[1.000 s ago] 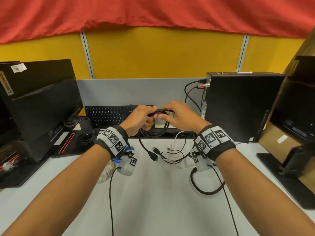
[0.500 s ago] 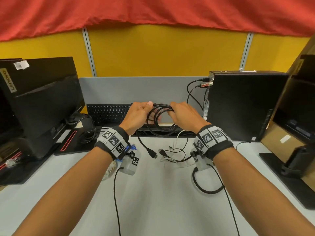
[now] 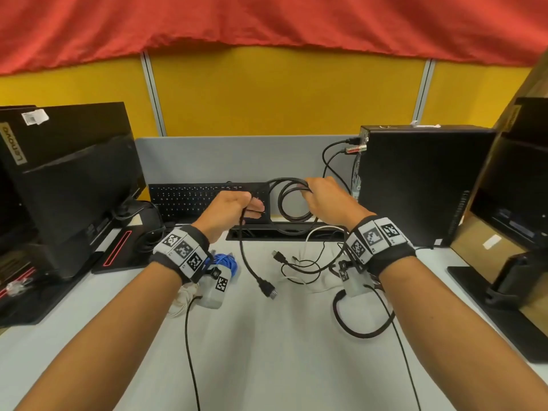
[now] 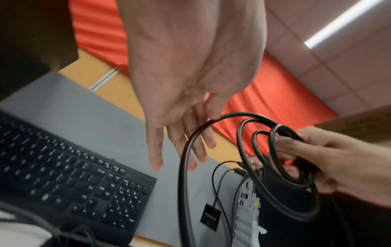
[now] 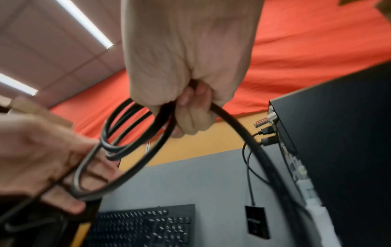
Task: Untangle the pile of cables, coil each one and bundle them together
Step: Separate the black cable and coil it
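Your right hand (image 3: 323,200) is gripping the coiled loops of the thick black rubber cable (image 3: 292,203), fingers clamped. Your left hand (image 3: 228,210) is guiding its free length, fingers straight and apart.

An office cubicle: a grey desk (image 3: 267,336) fenced by yellow partition panels (image 3: 281,93), a black keyboard (image 3: 195,200) at centre, monitors (image 3: 68,173) at left, a small desktop computer (image 3: 421,185) at right, ceiling strip lights (image 5: 84,23) overhead.
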`<state>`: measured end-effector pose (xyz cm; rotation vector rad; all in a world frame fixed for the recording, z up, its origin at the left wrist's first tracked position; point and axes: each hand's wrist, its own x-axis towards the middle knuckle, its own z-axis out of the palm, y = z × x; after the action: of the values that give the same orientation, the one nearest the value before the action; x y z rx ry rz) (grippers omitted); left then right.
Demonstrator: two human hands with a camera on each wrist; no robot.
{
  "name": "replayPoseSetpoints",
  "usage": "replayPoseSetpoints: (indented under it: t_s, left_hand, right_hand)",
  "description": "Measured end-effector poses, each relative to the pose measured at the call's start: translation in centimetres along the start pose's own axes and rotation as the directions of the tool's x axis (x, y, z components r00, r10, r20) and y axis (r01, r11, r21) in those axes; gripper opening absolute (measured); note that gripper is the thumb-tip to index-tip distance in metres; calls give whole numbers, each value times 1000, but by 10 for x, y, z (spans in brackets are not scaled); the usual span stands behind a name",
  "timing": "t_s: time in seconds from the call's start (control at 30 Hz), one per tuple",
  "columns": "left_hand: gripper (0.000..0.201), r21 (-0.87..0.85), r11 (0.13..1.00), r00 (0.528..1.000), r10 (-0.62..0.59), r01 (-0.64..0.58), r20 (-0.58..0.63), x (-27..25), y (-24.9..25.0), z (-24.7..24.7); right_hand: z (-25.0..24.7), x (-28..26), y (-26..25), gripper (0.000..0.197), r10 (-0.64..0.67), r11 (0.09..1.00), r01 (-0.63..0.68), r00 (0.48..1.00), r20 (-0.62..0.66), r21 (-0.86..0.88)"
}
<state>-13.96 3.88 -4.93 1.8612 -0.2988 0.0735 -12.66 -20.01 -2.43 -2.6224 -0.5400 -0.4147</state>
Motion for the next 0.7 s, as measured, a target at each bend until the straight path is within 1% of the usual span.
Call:
replayPoseSetpoints:
  t_s: [0.03, 0.07, 0.13, 0.2, 0.27, 0.33, 0.37, 0.5, 0.57, 0.63, 0.7]
  left_hand:
    - [37, 39, 999, 999, 9, -11, 35, 0, 3, 1]
    - [36, 53, 998, 997, 43, -46, 70, 0, 8, 3]
    - [36, 134, 974, 977, 167, -184, 130, -2, 20, 12]
    - [30, 293, 896, 942, 301, -333, 150, -1, 29, 21]
    - [24, 374, 836, 915, 378, -402, 141, 3, 32, 24]
    - [26, 438, 793, 902, 413, -424, 125, 6, 33, 21]
    - [27, 449, 785, 898, 426, -426, 107, 7, 33, 19]
    - [30, 386, 816, 885, 465, -430, 3, 5, 31, 18]
    - [40, 394, 826, 896, 444, -402, -18, 1, 30, 20]
    - [47, 431, 828, 915, 403, -360, -10, -3, 29, 21]
    - [54, 448, 828, 924, 382, -338, -8, -5, 29, 18]
  right_hand:
    - [1, -2, 0, 25, -12, 1000, 12, 999, 35, -10]
    - [3, -3, -1, 23, -29, 999, 31, 998, 64, -29]
    - [8, -4, -5, 20, -63, 995, 71, 993, 102, -72]
    - [11, -4, -9, 17, -77, 994, 84, 992, 97, -66]
    - [11, -4, -10, 17, -86, 995, 89, 994, 75, -42]
    - [9, -6, -11, 19, -90, 995, 92, 994, 67, -33]
    - [7, -6, -11, 21, -88, 996, 90, 994, 59, -24]
    - [2, -6, -15, 26, -97, 995, 97, 995, 17, 12]
    - [2, -7, -16, 26, -103, 994, 102, 994, 21, 32]
    - [2, -8, -16, 26, -100, 994, 99, 995, 26, 43]
    - [2, -9, -13, 24, -100, 994, 99, 994, 31, 41]
